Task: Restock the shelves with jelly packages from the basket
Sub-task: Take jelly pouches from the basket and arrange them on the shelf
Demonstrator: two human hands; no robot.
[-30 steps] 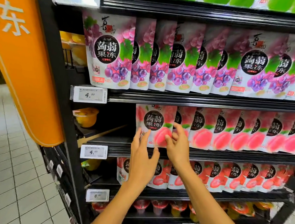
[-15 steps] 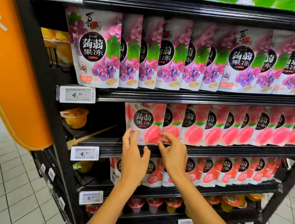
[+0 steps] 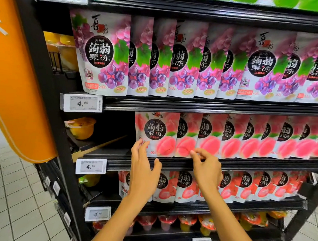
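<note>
Both arms reach up to the middle shelf (image 3: 262,165). The left hand (image 3: 145,172) holds nothing. Its fingers are spread apart and mostly straight, and its fingertips (image 3: 139,144) touch the bottom left corner of the front peach jelly pouch (image 3: 155,133). That pouch stands up at the left end of a row of peach pouches (image 3: 254,139) (all pink, one tucked behind the next). The right hand (image 3: 207,169) has curled fingers, and its pointer tip is at the bottom edge of the second pouch (image 3: 186,138). I cannot tell if it pinches it. Above them, grape jelly pouches (image 3: 184,57) fill the next shelf.
</note>
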